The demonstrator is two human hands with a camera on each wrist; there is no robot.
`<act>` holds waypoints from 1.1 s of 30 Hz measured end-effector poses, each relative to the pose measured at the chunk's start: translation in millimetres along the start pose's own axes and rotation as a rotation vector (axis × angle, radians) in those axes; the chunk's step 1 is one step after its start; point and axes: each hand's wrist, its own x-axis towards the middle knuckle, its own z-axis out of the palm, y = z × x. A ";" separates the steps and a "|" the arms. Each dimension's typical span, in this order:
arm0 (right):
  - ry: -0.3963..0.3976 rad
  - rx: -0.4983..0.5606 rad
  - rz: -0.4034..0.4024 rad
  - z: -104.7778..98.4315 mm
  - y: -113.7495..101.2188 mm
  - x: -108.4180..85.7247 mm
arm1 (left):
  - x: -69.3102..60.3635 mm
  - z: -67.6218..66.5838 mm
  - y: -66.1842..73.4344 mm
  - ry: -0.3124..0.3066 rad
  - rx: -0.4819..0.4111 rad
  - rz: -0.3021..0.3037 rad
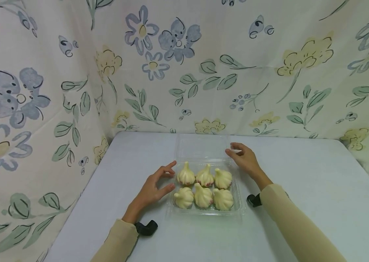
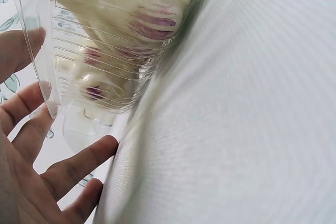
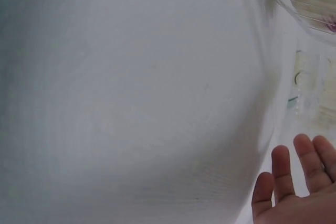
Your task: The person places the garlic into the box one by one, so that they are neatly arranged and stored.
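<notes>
A clear plastic clamshell container (image 1: 204, 212) lies open on the table, its transparent lid (image 1: 202, 147) folded back on the far side. Several pale garlic bulbs (image 1: 203, 195) sit inside in two rows, some with purple streaks. My left hand (image 1: 153, 187) is at the container's left side, thumb and fingers spread along the rim. In the left wrist view, the fingers (image 2: 79, 163) are loosely extended beside the ribbed wall. My right hand (image 1: 245, 158) is by the lid's right edge, thumb and forefinger apart. Its fingers look fairly straight in the right wrist view; the thumb is hidden there.
A white cloth-covered table (image 1: 309, 189) extends around the container. Floral curtains (image 1: 204, 72) hang behind it and along the left side. Dark wrist devices (image 1: 146, 228) are strapped on both wrists, below light beige sleeves (image 1: 296, 222).
</notes>
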 end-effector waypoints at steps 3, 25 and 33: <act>0.020 0.009 -0.015 -0.7 -2.0 -0.1 | 0.2 0.0 0.6 0.001 0.004 0.000; 0.190 0.126 -0.261 -15.4 -24.5 -15.7 | 1.2 1.2 1.7 0.008 0.009 0.021; 0.186 0.136 -0.314 -21.9 -27.3 -27.6 | 0.8 0.1 2.5 0.001 0.012 0.010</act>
